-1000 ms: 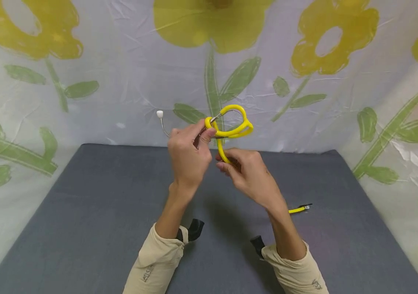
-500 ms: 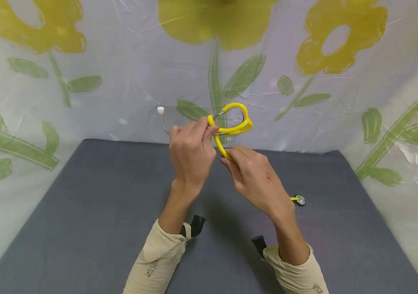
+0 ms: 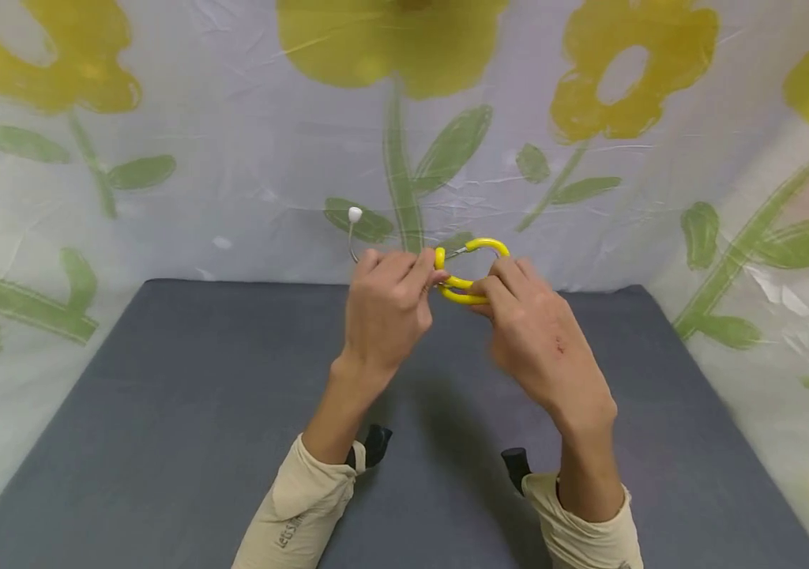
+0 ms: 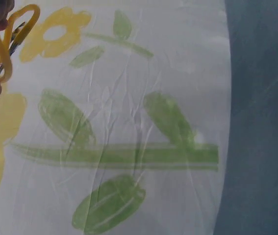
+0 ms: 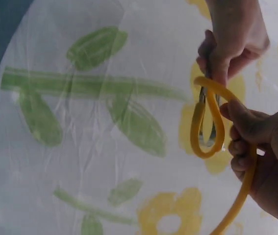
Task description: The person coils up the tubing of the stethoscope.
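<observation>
A stethoscope with yellow tubing (image 3: 487, 243) is up in the air between both hands. My left hand (image 3: 385, 312) grips its metal ear tubes, and one white eartip (image 3: 355, 214) sticks up beyond the knuckles. A turn of the tubing is wound round the metal close to the left fingertips. My right hand (image 3: 543, 336) pinches the tubing just to the right. In the right wrist view, the yellow tube (image 5: 234, 208) runs down out of the right hand's grip, and a loop (image 5: 206, 154) hangs between the hands. The chest piece is out of sight.
Below the hands lies a dark grey table surface (image 3: 220, 379). A pale sheet (image 3: 248, 174) printed with yellow flowers and green stems stands behind and at the sides. A black strap end (image 3: 516, 466) pokes out at the right cuff, another (image 3: 378, 445) at the left.
My right hand has moved up and right, drawing the tubing sideways beside the loop. The left hand has shifted slightly right. The chest piece, visible beyond the right forearm before, has left view.
</observation>
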Motion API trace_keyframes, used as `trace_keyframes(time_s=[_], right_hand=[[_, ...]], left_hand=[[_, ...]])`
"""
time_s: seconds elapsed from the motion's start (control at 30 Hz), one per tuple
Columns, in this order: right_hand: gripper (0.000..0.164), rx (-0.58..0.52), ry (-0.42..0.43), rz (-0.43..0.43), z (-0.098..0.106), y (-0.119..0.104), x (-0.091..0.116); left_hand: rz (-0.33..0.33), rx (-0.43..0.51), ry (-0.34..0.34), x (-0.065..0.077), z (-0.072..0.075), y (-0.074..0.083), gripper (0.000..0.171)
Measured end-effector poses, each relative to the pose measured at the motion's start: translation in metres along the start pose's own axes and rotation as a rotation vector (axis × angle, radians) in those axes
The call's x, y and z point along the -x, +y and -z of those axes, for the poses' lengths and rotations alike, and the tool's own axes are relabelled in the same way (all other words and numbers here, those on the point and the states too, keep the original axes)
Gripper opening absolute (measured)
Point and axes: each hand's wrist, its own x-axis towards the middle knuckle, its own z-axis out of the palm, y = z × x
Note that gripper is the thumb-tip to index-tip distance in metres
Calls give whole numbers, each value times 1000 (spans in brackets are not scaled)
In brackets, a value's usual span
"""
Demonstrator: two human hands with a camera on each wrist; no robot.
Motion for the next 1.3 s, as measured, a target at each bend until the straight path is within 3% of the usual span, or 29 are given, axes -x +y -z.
trace_keyframes(time_s=[0.1, 0.3, 0.47, 0.73, 0.93, 1.3], right_hand=[[11, 7, 55, 1, 5, 7, 2], [17, 13, 129, 29, 11, 15, 5], [16, 24, 144, 39, 13, 16, 4], [15, -58, 151, -4, 8, 17, 4], [16, -104, 179, -34, 2, 19, 7], [23, -208, 175, -103, 4, 24, 8]], left_hand=[[-91, -6, -44, 0, -1, 5, 22], [-182, 41, -83, -2, 1, 12, 18], [-245, 62, -130, -4, 2, 12, 14], [-348, 58, -176, -3, 3, 5, 5], [-387, 73, -204, -1, 8, 1, 7], [-465, 71, -189, -3, 10, -5, 13]])
